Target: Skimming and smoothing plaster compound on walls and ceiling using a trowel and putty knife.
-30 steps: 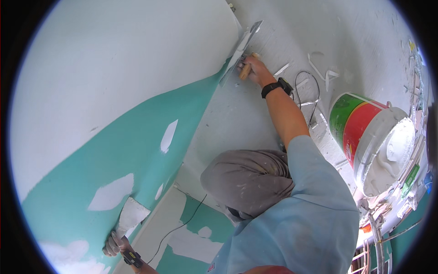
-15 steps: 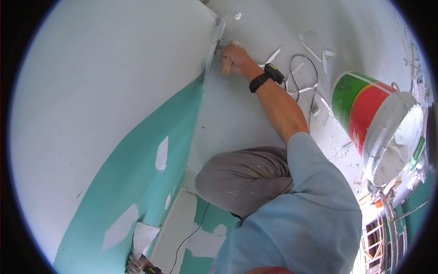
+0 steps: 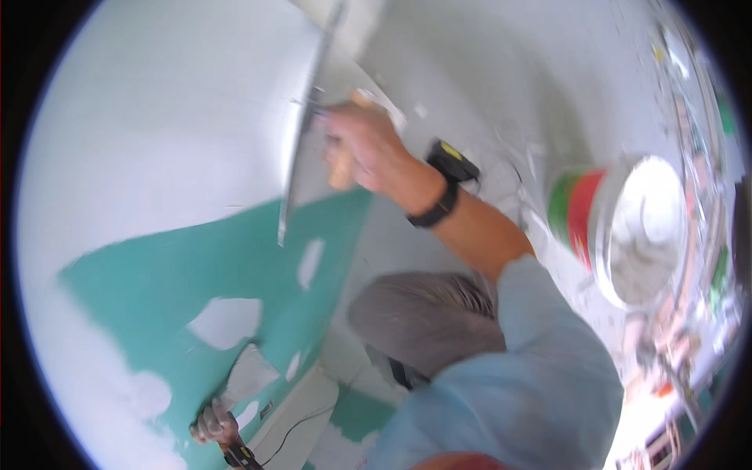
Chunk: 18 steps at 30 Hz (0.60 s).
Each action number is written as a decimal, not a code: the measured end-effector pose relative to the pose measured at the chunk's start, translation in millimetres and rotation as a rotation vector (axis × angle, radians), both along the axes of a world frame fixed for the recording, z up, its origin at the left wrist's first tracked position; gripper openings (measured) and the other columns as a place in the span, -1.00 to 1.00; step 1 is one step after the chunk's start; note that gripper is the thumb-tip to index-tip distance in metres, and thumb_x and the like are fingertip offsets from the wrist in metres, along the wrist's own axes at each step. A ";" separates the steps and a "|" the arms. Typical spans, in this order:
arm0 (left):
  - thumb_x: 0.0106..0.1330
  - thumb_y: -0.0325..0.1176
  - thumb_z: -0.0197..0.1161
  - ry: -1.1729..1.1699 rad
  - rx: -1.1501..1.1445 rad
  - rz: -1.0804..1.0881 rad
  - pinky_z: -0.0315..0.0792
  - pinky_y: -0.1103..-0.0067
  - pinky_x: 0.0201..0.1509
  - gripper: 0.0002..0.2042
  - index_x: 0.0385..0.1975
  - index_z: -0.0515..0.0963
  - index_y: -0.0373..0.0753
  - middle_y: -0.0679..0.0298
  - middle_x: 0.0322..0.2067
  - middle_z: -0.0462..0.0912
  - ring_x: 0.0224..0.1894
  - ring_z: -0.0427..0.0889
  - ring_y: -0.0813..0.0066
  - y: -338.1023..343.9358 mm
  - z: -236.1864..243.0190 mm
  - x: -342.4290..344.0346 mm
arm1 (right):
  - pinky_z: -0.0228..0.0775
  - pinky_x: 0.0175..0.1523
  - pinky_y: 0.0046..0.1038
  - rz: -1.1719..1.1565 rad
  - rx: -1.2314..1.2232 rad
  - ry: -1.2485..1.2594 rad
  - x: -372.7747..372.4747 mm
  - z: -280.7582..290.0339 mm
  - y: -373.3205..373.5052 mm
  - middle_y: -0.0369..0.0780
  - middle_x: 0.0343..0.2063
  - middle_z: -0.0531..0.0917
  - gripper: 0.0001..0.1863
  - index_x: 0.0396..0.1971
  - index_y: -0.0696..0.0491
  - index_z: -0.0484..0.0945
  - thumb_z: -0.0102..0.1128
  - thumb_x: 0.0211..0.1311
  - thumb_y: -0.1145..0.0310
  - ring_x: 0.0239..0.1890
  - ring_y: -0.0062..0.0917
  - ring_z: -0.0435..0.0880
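Note:
My right hand (image 3: 366,145) grips the wooden handle of a plastering trowel (image 3: 301,141). The trowel's long thin blade is seen almost edge-on, close against the white-coated part of the wall (image 3: 149,141); I cannot tell whether it touches. Below it lies bare green board (image 3: 157,274) with white filler patches. At the lower left, my left hand (image 3: 215,423) is closed around a putty knife (image 3: 249,374), whose broad blade is whitish with compound and held in front of the green board. A strapped device with a cable sits on each wrist.
To the right stands a green-and-red bucket (image 3: 578,211) with white compound inside. My bent knee in grey trousers (image 3: 427,313) is beside the wall's foot. Blurred debris and metal framing (image 3: 666,384) lie at the far right.
My right hand has brought the trowel from the wall's far corner back toward me and left, out over the wall. My left hand with the putty knife has risen slightly. The view has shifted.

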<state>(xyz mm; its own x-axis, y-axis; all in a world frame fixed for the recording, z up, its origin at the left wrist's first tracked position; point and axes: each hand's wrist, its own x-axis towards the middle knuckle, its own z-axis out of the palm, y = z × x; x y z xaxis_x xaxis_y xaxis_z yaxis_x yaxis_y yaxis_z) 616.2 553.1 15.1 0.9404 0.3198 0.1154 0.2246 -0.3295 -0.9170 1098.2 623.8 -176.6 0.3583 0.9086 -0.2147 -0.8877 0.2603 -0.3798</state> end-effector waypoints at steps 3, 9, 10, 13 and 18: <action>0.17 -0.30 0.07 0.008 -0.080 -0.092 0.21 0.26 -0.07 -0.85 -0.26 0.45 0.02 0.41 -0.32 0.35 -0.24 0.34 0.44 12.2 -24.6 13.3 | 0.25 -0.59 -0.49 -0.033 0.062 0.027 25.7 56.5 -7.9 -0.29 -0.64 0.37 -0.91 -0.53 0.11 0.40 0.13 -0.04 0.53 -0.67 -0.59 0.36; 0.11 -0.30 0.08 -0.035 -0.100 -0.036 0.19 0.23 0.02 -0.79 -0.23 0.46 0.03 0.39 -0.31 0.34 -0.20 0.34 0.43 -6.2 -2.6 3.6 | 0.27 -0.56 -0.48 -0.083 0.149 -0.061 14.1 220.6 -17.6 -0.25 -0.58 0.39 -0.91 -0.51 0.13 0.36 0.08 -0.04 0.55 -0.65 -0.57 0.37; 0.11 -0.31 0.06 -0.034 -0.113 -0.041 0.17 0.21 0.05 -0.79 -0.23 0.46 0.02 0.38 -0.29 0.34 -0.18 0.34 0.42 -5.7 -3.3 3.1 | 0.29 -0.51 -0.46 -0.081 0.169 -0.094 13.9 243.1 -15.5 -0.23 -0.55 0.42 -0.92 -0.50 0.15 0.38 0.08 -0.03 0.54 -0.61 -0.56 0.37; 0.07 -0.32 0.07 -0.051 -0.159 -0.019 0.19 0.22 0.06 -0.76 -0.22 0.48 0.02 0.37 -0.31 0.36 -0.17 0.35 0.43 -3.0 -3.6 8.9 | 0.36 -0.48 -0.40 -0.114 0.207 -0.140 14.1 309.7 -16.9 -0.22 -0.53 0.43 -0.91 -0.43 0.17 0.36 0.02 0.00 0.57 -0.59 -0.52 0.43; 0.07 -0.36 0.05 -0.130 -0.163 0.003 0.21 0.19 0.07 -0.73 -0.20 0.49 -0.01 0.33 -0.29 0.39 -0.15 0.38 0.39 -2.5 -5.8 29.7 | 0.44 -0.37 -0.33 -0.101 0.291 -0.179 4.4 414.4 -14.6 -0.18 -0.43 0.48 -0.85 -0.34 0.16 0.33 -0.05 0.02 0.56 -0.48 -0.46 0.52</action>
<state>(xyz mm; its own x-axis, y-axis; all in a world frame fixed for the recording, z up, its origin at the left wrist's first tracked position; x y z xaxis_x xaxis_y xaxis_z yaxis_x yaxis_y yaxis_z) 645.9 550.5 9.3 0.9200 0.3469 0.1825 0.3391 -0.4708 -0.8145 1102.6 609.2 237.8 0.4583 0.8804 0.1219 -0.7780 0.4637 -0.4239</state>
